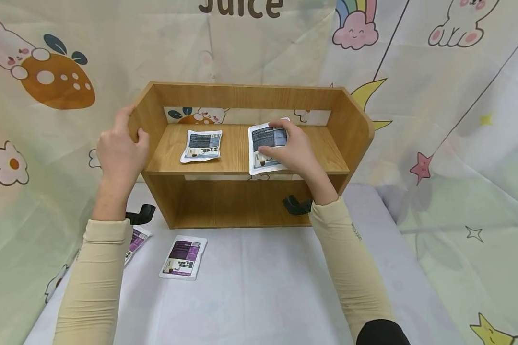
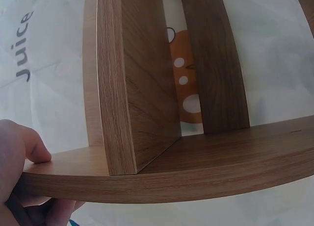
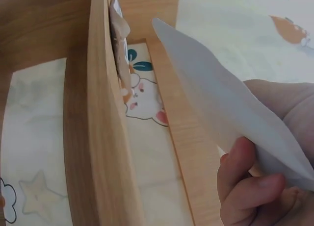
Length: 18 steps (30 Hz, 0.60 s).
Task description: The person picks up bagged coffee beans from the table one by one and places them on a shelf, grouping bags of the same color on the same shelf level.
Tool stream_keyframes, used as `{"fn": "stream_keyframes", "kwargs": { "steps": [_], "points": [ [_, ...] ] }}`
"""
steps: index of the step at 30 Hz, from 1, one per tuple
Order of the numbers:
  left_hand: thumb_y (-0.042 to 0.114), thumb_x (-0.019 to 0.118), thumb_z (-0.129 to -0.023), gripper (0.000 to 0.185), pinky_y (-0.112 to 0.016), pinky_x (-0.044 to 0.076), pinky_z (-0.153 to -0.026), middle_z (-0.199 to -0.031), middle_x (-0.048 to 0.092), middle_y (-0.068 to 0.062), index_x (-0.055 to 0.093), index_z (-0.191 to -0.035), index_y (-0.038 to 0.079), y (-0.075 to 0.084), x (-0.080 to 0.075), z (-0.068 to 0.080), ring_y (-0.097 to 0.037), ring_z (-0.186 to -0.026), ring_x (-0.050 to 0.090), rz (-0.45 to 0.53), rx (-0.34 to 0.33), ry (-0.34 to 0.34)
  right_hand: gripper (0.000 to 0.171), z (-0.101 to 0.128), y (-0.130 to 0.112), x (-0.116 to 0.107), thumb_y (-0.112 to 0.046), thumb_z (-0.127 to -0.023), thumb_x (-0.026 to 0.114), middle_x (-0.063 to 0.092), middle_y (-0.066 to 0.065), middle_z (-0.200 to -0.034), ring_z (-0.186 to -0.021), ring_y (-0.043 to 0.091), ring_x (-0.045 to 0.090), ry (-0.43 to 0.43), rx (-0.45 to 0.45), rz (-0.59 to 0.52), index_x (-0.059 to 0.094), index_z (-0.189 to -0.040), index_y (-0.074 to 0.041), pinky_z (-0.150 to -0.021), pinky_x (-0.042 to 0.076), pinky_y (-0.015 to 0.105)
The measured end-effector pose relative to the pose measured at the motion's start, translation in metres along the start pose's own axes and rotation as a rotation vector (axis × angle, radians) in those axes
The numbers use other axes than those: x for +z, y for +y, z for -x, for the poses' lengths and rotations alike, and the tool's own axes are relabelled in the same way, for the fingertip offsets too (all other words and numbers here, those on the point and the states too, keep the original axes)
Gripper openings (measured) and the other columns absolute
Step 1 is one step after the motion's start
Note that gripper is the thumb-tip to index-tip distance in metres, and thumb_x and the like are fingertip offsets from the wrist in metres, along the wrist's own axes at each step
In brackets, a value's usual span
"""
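Note:
My right hand (image 1: 295, 146) pinches a blue-and-white pouch (image 1: 259, 139) by its side, over the upper shelf of a wooden rack (image 1: 237, 143). In the right wrist view the pouch's plain white back (image 3: 216, 93) shows tilted, thumb and fingers on its edge. A second blue-and-white pouch (image 1: 202, 146) lies on the upper shelf, left of the held one. At the rack's left side panel (image 2: 162, 187) my left hand (image 1: 123, 151) grips the edge, thumb on the inner face and fingers around the outside.
On the white table in front of the rack lies a purple-and-white pouch (image 1: 183, 258). Another purple pouch (image 1: 135, 243) is partly hidden by the left sleeve. A patterned cloth (image 1: 457, 143) hangs behind and beside the rack. Black wrist mounts (image 1: 297, 205) stick out from the arms.

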<state>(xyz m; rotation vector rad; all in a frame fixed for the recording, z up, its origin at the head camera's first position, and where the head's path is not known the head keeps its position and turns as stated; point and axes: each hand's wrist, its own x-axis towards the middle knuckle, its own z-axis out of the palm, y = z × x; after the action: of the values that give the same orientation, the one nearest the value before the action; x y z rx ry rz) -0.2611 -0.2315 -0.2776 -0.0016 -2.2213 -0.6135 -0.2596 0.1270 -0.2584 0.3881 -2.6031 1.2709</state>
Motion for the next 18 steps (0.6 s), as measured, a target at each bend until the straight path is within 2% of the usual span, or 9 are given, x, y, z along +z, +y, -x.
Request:
{"fn": "stream_keyframes", "kwargs": {
  "steps": [10,18],
  "points": [
    [0.020,0.049,-0.095,0.046,-0.045,0.044,-0.054,-0.092,0.069,-0.026,0.048,-0.142,0.017,0.000,-0.001,-0.001,-0.046,-0.081,0.066,-0.007,-0.008,-0.009,0.065,-0.039,-0.010,0.016,-0.022,-0.078,0.083,0.053,0.006,-0.120,-0.097,0.020,0.056,-0.045,0.082,-0.123,0.054,-0.135,-0.014,-0.075,0.052,0.029],
    [0.020,0.050,-0.096,0.046,-0.050,0.049,-0.058,-0.094,0.069,-0.026,0.048,-0.142,0.017,0.000,-0.003,0.000,-0.045,-0.084,0.067,-0.002,-0.011,-0.014,0.066,-0.055,-0.004,0.030,-0.023,-0.079,0.082,0.049,0.006,-0.129,-0.106,0.019,0.051,-0.074,0.160,-0.124,0.051,-0.137,-0.014,-0.086,0.046,0.028]
  ]
}}
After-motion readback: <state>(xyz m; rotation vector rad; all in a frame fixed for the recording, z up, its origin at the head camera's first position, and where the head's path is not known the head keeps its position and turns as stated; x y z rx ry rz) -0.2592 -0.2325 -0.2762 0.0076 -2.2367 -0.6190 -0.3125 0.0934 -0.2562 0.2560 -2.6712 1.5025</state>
